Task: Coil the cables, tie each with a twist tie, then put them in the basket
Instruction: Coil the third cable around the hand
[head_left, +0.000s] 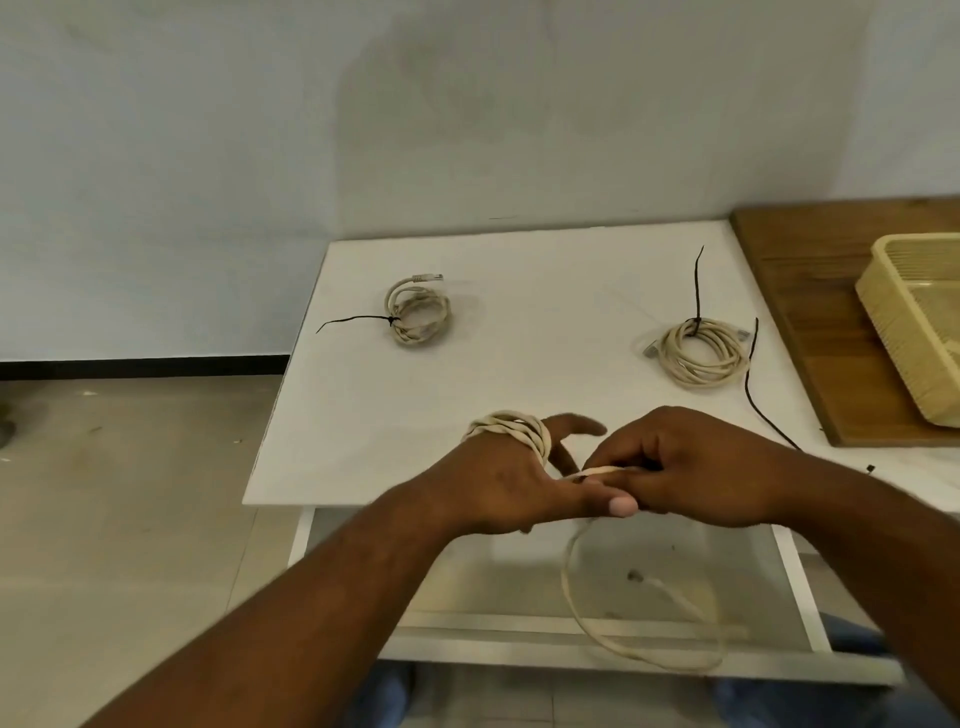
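A white rectangular surface (519, 364) adjoins a brown wooden board (810, 291) at its right, which carries the cream slatted plastic basket (893, 332). Above the near edge, the left hand (498, 483) has its fingers extended, its grip spread inside turns of a beige network cable (511, 428). The right hand (696, 467) pinches that cable's run, and the tail hangs below. Two tied beige coils lie apart, one far left (418, 312) and one right (701, 358). A loose black twist tie (750, 374) lies beside the right one.
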